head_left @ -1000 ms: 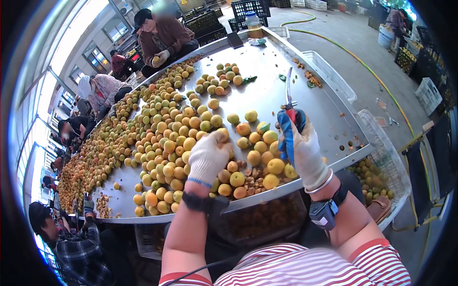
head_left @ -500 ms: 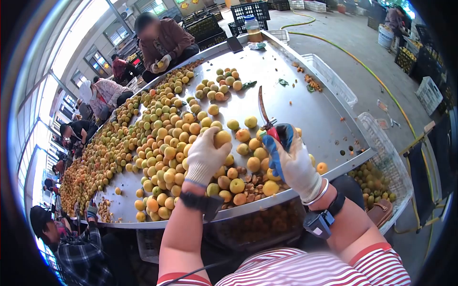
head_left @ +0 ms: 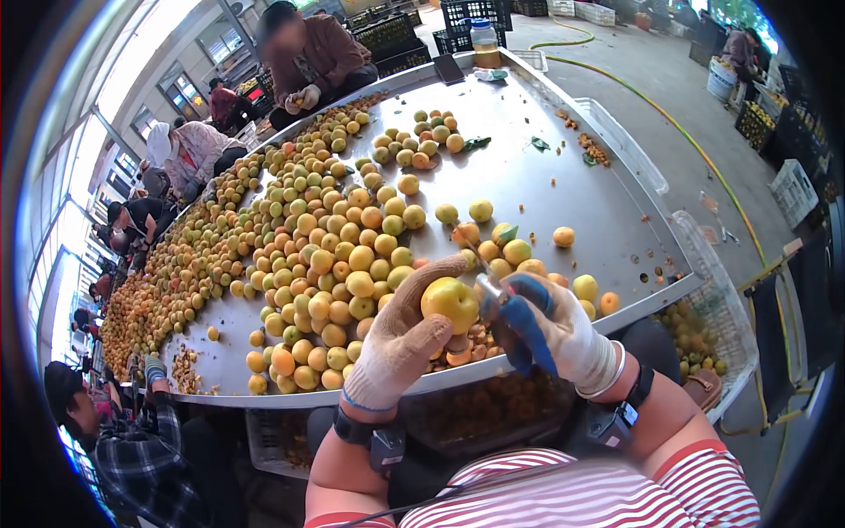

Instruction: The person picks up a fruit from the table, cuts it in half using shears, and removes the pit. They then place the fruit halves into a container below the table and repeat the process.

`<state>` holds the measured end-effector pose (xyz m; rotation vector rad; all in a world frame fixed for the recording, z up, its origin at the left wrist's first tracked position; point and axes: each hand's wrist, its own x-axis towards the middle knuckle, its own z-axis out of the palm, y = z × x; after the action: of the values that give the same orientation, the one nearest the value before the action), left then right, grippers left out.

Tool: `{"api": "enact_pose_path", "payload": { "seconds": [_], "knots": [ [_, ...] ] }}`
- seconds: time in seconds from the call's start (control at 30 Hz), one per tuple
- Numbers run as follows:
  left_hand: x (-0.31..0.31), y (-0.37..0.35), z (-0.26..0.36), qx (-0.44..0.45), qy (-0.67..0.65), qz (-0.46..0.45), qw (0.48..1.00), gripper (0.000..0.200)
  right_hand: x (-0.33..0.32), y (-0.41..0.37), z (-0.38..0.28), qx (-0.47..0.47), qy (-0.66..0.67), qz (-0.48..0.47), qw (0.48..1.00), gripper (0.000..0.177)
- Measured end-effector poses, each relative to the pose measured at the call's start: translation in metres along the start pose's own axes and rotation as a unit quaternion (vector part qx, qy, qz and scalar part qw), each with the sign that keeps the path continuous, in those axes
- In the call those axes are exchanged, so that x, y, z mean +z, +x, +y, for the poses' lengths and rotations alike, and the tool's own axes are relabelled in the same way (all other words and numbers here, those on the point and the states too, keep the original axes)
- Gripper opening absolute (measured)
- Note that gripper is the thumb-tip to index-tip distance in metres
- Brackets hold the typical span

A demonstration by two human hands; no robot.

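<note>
My left hand (head_left: 400, 343), in a white knit glove, holds a yellow apricot (head_left: 450, 302) up near my chest. My right hand (head_left: 550, 330), also gloved, grips a knife with a blue handle (head_left: 519, 326); its blade (head_left: 480, 264) meets the right side of the fruit. Both hands hover above the near edge of a long steel table (head_left: 546, 189), just over a small heap of apricots and brown pits (head_left: 475, 339).
Several apricots (head_left: 299, 238) cover the table's left and middle. A white crate (head_left: 704, 326) with fruit stands at the right. People sit along the far left side, one in brown (head_left: 308, 53) at the far end. A jar (head_left: 485, 40) stands at the far edge.
My left hand picked an apricot from the pile and lifted it toward me. My right hand swung the knife down from upright and brought its blade against the fruit.
</note>
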<state>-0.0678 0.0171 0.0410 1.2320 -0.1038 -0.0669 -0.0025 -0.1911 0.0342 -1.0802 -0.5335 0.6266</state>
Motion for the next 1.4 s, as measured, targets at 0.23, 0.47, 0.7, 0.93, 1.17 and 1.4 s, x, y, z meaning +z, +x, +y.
{"api": "enact_pose_path", "payload": {
  "seconds": [0.23,0.47,0.7,0.93,1.17,1.4],
  "knots": [
    [0.012,-0.010,-0.002,0.033,0.066,0.075,0.994,0.072,0.004,-0.003,0.005,0.039,-0.039,-0.046,0.997,0.038],
    [0.006,-0.012,-0.007,0.073,0.217,0.054,0.972,0.062,0.009,-0.005,0.008,0.057,-0.036,-0.023,0.997,0.032],
    [0.003,-0.009,-0.018,0.182,0.295,0.038,0.937,0.057,0.011,-0.003,0.035,0.002,-0.113,0.004,0.994,0.024],
    [0.002,-0.006,-0.024,0.235,0.358,0.048,0.902,0.058,0.018,-0.003,0.041,-0.022,-0.149,0.031,0.988,0.022],
    [0.001,-0.005,-0.029,0.224,0.366,0.056,0.901,0.064,0.021,-0.002,0.049,-0.046,-0.242,0.052,0.968,0.021],
    [-0.003,-0.002,-0.031,0.240,0.374,0.072,0.893,0.063,0.001,0.004,0.014,0.288,0.246,-0.070,0.923,0.046]
  ]
}}
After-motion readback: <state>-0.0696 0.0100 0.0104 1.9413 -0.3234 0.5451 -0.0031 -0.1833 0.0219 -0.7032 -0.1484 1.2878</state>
